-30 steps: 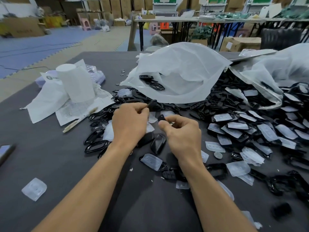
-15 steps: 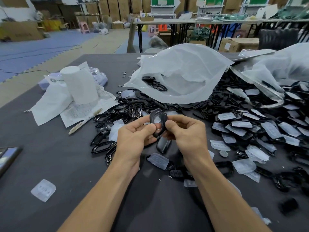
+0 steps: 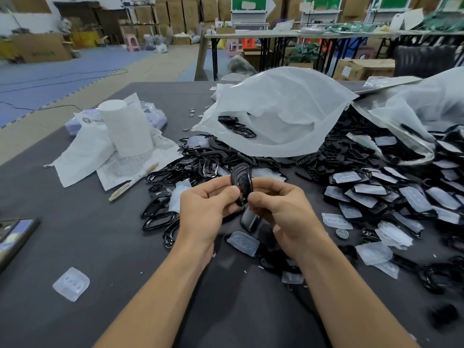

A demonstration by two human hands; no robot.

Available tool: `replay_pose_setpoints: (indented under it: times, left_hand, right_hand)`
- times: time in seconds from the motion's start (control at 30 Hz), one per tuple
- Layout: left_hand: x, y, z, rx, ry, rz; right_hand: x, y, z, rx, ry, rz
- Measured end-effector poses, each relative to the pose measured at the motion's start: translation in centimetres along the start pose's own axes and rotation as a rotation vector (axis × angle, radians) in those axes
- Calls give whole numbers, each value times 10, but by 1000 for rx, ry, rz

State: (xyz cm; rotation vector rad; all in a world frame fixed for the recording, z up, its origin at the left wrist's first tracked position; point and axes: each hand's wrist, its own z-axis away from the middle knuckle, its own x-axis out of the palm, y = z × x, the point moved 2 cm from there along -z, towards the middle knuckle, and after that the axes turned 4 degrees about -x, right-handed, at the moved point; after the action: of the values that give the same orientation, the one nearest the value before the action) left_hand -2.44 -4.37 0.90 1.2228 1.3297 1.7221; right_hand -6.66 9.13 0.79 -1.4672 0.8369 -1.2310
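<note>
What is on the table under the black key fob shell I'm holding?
A glossy black oval plastic shell lies on the grey table below the held key fob shell, its upper end hidden behind the left hand and right hand.

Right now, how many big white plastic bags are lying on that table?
2. One bag lies mid-table; the other bag is at the right edge, over black parts. More could be out of frame.

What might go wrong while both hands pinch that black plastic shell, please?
The black oval plastic shell is pinched only at its lower end by the left hand and right hand; it could slip, strike the glossy black cover below, or vanish among the heap of black plastic frames.
</note>
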Motion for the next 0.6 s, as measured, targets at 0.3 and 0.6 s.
replay_pose_setpoints:
  times: [0.3, 0.6]
  left_hand:
    - [2, -2, -2, -44, -129, 109]
    - [-3, 5, -5, 0, -128, 124]
  right_hand:
    - [-2, 1, 0, 219, -166, -462]
    - [-12, -10, -4, 13, 25, -57]
